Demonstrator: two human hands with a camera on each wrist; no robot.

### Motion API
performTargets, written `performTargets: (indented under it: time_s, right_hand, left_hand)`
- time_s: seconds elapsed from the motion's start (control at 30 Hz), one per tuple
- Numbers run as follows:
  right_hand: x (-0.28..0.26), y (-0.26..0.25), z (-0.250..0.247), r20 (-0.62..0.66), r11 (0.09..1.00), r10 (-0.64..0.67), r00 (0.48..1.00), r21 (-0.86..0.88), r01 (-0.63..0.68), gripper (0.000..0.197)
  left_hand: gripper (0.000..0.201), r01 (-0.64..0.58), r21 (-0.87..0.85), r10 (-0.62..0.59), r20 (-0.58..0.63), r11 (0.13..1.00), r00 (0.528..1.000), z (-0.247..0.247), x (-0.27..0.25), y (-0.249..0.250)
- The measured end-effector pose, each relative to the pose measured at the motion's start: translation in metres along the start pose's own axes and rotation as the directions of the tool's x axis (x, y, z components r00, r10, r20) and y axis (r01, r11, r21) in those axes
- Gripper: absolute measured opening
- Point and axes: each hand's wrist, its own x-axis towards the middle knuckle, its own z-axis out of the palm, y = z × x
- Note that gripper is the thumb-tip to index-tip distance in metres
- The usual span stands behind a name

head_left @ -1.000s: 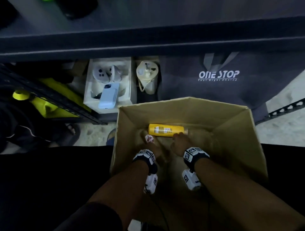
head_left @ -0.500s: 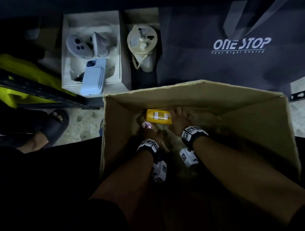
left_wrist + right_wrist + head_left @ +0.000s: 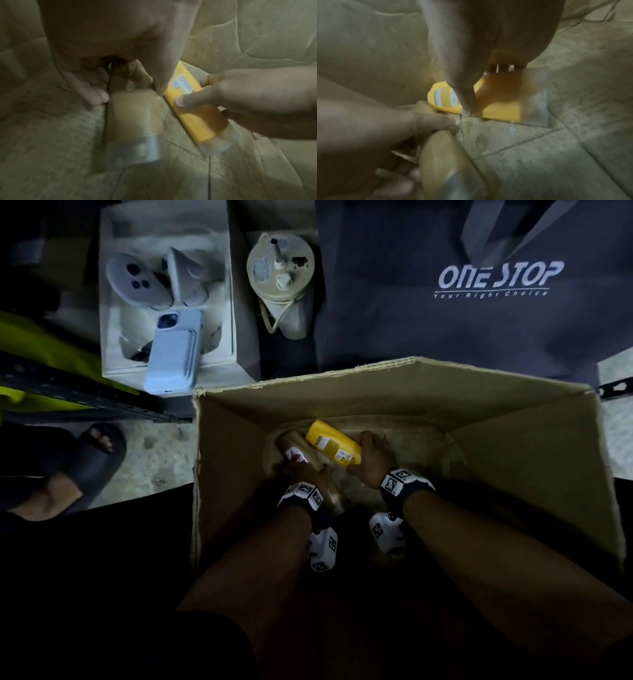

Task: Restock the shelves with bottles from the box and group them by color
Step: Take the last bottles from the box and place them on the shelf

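Note:
Both hands are down inside the open cardboard box [image 3: 534,474]. My right hand [image 3: 371,458] grips a yellow bottle [image 3: 334,442], which tilts up to the left; in the right wrist view the thumb lies across the yellow bottle [image 3: 498,102], and its clear cap shows in the left wrist view on the yellow bottle [image 3: 197,115]. My left hand [image 3: 305,470] grips a beige-gold bottle [image 3: 296,448] with a red-and-white label. Its silver cap end points toward the camera on the beige-gold bottle [image 3: 133,121], with fingers and thumb on both sides.
A dark bag [image 3: 479,302] printed ONE STOP stands behind the box. A white box [image 3: 164,302] with controllers and a phone, and a cream jug [image 3: 281,282], sit at the back left. A foot in a black slipper [image 3: 85,460] is on the floor at left.
The right hand has closed round the yellow bottle and tipped it up from lying flat. The left hand has lifted the beige-gold bottle beside it. The head view has swung downward.

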Motion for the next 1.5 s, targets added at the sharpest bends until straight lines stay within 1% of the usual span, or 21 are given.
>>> performTargets:
  time_s: [0.07,0.13,0.23,0.33,0.4,0.5,0.6,0.7,0.77,0.83,0.9,1.0,1.03,1.07,1.1,1.13,1.2,1.33,1.4,1.47,1.5]
  right_hand:
    - [0.0,0.002,0.003,0.012,1.0,-0.011,1.0,0.0,0.011,0.073]
    - [0.0,0.004,0.005,0.072,0.999,-0.015,0.997,-0.032,0.018,0.076]
    - [-0.001,0.005,0.005,0.097,0.999,0.011,0.995,0.029,-0.014,0.069]
    - [-0.004,0.006,0.002,0.08,0.992,0.039,0.996,0.116,-0.048,0.06]
    - [-0.007,0.007,-0.002,0.1,0.977,0.069,0.993,0.196,-0.088,0.061]
    - [-0.014,0.005,-0.011,0.166,0.949,0.125,0.978,0.269,-0.167,0.075]
    - [-0.026,-0.002,-0.017,0.199,0.927,0.162,0.966,0.305,-0.219,0.081]
    - [-0.04,-0.009,-0.019,0.208,0.882,0.18,0.961,0.397,-0.251,0.081]
    - [-0.051,-0.01,-0.021,0.198,0.839,0.189,0.962,0.476,-0.263,0.08]
    - [-0.065,-0.01,-0.024,0.167,0.815,0.207,0.964,0.516,-0.264,0.079]
    - [-0.079,-0.01,-0.029,0.148,0.816,0.221,0.964,0.513,-0.266,0.082]
    - [-0.099,-0.01,-0.036,0.099,0.791,0.219,0.971,0.565,-0.236,0.076]
    - [-0.104,-0.011,-0.039,0.072,0.783,0.204,0.976,0.587,-0.207,0.07]
    - [-0.11,-0.012,-0.043,0.049,0.778,0.187,0.981,0.602,-0.178,0.064]
    - [-0.116,-0.013,-0.048,0.031,0.775,0.173,0.984,0.612,-0.155,0.059]
    - [-0.121,-0.014,-0.051,0.014,0.769,0.165,0.986,0.625,-0.138,0.055]
    - [-0.132,-0.016,-0.058,-0.017,0.743,0.162,0.987,0.66,-0.11,0.053]
    - [-0.149,-0.02,-0.069,-0.089,0.727,0.163,0.983,0.684,-0.058,0.057]
    - [-0.157,-0.022,-0.072,-0.159,0.73,0.185,0.97,0.682,-0.028,0.058]
    - [-0.166,-0.026,-0.075,-0.227,0.735,0.209,0.951,0.678,0.001,0.059]
    - [-0.171,-0.027,-0.077,-0.253,0.735,0.205,0.946,0.678,0.022,0.059]
  left_hand:
    - [0.111,-0.034,0.097,0.03,0.044,0.995,0.999,0.0,0.001,0.001]
    - [0.119,-0.055,0.195,0.042,0.073,0.979,0.996,0.001,0.004,-0.003]
    - [0.115,-0.084,0.244,0.073,0.051,0.966,0.996,0.005,0.003,-0.005]
    - [0.113,-0.013,0.234,-0.004,0.071,0.972,0.997,0.004,0.0,-0.005]
    - [0.11,0.015,0.166,-0.028,0.073,0.986,0.997,0.001,0.0,-0.003]
    - [0.099,0.014,0.042,-0.016,0.06,0.999,0.998,-0.008,-0.006,0.001]
    - [0.096,0.044,-0.1,-0.032,0.122,0.994,0.992,-0.014,-0.018,0.006]
    - [0.084,0.078,-0.342,-0.03,0.145,0.936,0.989,-0.016,-0.03,0.011]
    - [0.087,0.1,-0.436,-0.023,0.178,0.894,0.984,-0.021,-0.04,0.014]
    - [0.09,0.068,-0.496,0.059,0.237,0.866,0.97,-0.026,-0.051,0.014]
    - [0.077,0.031,-0.505,0.115,0.256,0.862,0.96,-0.03,-0.064,0.014]
    - [0.017,0.02,-0.526,0.097,0.195,0.85,0.976,-0.033,-0.08,0.019]
    - [0.012,0.017,-0.541,0.109,0.201,0.841,0.974,-0.034,-0.085,0.021]
    - [0.016,0.018,-0.551,0.129,0.228,0.834,0.965,-0.036,-0.094,0.024]
    - [0.029,0.007,-0.552,0.154,0.245,0.834,0.957,-0.037,-0.101,0.025]
    - [0.045,0.001,-0.543,0.158,0.246,0.839,0.956,-0.037,-0.104,0.025]
    - [0.06,-0.041,-0.528,0.175,0.207,0.848,0.963,-0.041,-0.114,0.027]
    - [0.054,-0.163,-0.582,0.27,0.101,0.797,0.958,-0.051,-0.134,0.03]
    - [0.05,-0.225,-0.588,0.321,0.063,0.777,0.945,-0.056,-0.143,0.03]
    - [0.046,-0.267,-0.565,0.35,0.041,0.781,0.936,-0.06,-0.152,0.031]
    - [0.051,-0.283,-0.553,0.358,0.03,0.784,0.933,-0.062,-0.155,0.032]
